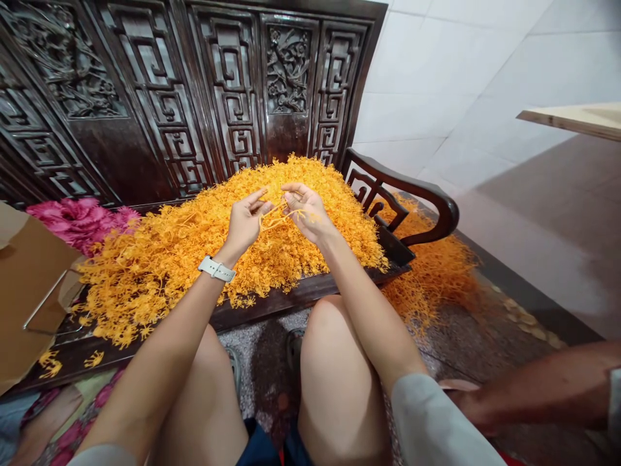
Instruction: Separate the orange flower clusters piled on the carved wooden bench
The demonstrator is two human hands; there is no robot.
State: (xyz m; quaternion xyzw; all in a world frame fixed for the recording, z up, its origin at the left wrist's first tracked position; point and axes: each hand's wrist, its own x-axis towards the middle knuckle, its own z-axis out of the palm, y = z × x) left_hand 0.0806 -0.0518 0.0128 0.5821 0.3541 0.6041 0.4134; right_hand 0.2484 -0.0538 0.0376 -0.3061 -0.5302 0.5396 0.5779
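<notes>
Over a big heap of yellow-orange plastic flower pieces (184,252) on a dark wooden bench, both hands meet near the centre. My left hand (247,219), with a pale watch on its wrist, pinches a yellow piece between thumb and fingertips. My right hand (306,210) is closed on yellow pieces too; thin yellow stems (276,217) run between the hands and across the right palm. The fingertips of both hands nearly touch around a yellow flower head, whose outline blends into the heap behind.
Carved bench back (288,139) behind; curved armrest (436,200) at right. Orange pile (431,278) on the floor beyond it. Pink flowers (80,220) and a cardboard box (33,291) at left. Another person's arm (543,388) at lower right, a wooden board edge (572,122) at upper right.
</notes>
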